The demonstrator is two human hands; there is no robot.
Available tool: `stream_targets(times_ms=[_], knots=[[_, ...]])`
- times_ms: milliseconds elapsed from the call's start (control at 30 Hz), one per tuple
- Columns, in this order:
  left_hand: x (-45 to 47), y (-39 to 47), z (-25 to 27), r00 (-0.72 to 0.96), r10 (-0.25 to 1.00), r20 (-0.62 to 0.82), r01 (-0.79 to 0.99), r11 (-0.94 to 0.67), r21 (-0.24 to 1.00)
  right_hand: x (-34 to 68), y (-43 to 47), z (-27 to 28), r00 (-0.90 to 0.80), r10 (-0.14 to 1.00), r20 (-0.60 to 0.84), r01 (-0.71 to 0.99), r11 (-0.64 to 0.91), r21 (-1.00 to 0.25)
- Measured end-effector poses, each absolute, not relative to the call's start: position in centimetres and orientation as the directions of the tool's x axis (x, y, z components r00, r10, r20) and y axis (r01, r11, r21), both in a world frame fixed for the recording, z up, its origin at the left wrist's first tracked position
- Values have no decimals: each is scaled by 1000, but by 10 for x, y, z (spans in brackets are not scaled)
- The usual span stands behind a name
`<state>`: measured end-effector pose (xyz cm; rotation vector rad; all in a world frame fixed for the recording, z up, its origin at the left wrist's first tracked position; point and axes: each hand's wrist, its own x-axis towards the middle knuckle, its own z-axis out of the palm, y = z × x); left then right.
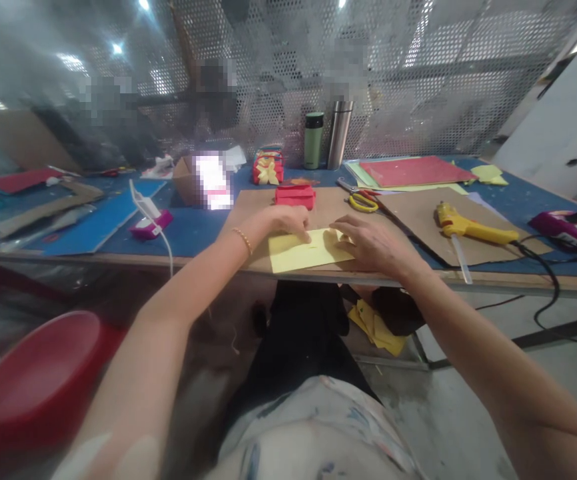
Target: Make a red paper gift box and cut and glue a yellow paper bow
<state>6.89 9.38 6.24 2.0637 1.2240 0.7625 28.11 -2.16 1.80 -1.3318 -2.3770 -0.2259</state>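
Observation:
A strip of yellow paper [308,257], with what looks like a fold or raised edge, lies on a brown cardboard sheet [248,207] at the table's front edge. My left hand [288,220] grips its upper left part with bent fingers, thumb and fingertip down on the sheet. At the right end my right hand [371,243] holds the same paper between thumb and curled fingers. Just beyond my hands sits a red folded paper piece [294,196]. Scissors with yellow and red handles [363,201] lie behind my right hand.
A yellow glue gun [476,230] rests on cardboard at the right, its cord over the edge. Green and steel bottles [313,143] stand behind, near a red paper box [268,167]. A lit phone [212,181] leans on the left. A red stool [43,373] is below left.

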Motion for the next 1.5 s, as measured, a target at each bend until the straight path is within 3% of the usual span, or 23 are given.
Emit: stream_targets(times_ms=[100,133,167,233,333,400,467,533,667,900,1067,1233,1400,1500], knots=[[63,89,69,698,711,-83,561,-471,681,289,-22,11,-391,756,525,828,538,-158],[58,84,69,778,614,-134,524,-516,678,292,-23,8,-333,737,588,826,529,-195],[53,77,68,796,594,-116,485,-511,709,295,-23,6,-253,715,651,824,512,-242],[44,58,63,735,677,25,373,-434,820,298,-25,3,-44,681,731,789,473,-393],[39,25,51,495,848,188,71,-255,964,292,-33,1,198,734,650,528,478,-701],[43,5,43,334,920,204,-144,-164,976,278,-41,2,223,823,522,240,473,-848],[52,-11,36,230,955,188,-309,-111,945,258,-53,5,169,902,398,-19,407,-913],[63,-23,31,112,976,189,-415,-127,901,237,-68,7,98,949,299,-201,313,-928],[79,-41,22,-61,987,148,-504,-158,849,203,-93,3,169,975,147,-420,206,-884],[78,-58,14,-226,966,127,-582,-239,777,169,-115,-17,310,947,83,-649,275,-710],[80,-74,6,-274,952,136,-532,-268,803,146,-120,-17,313,946,81,-609,266,-747],[63,-79,6,-131,961,245,-421,-278,864,161,-113,-20,425,902,83,-495,308,-813],[12,-70,28,-72,952,297,-372,-302,878,202,-123,-21,321,942,94,-417,230,-879],[-9,-73,29,-84,934,348,-229,-357,905,216,-130,-21,234,969,79,-377,165,-911]])
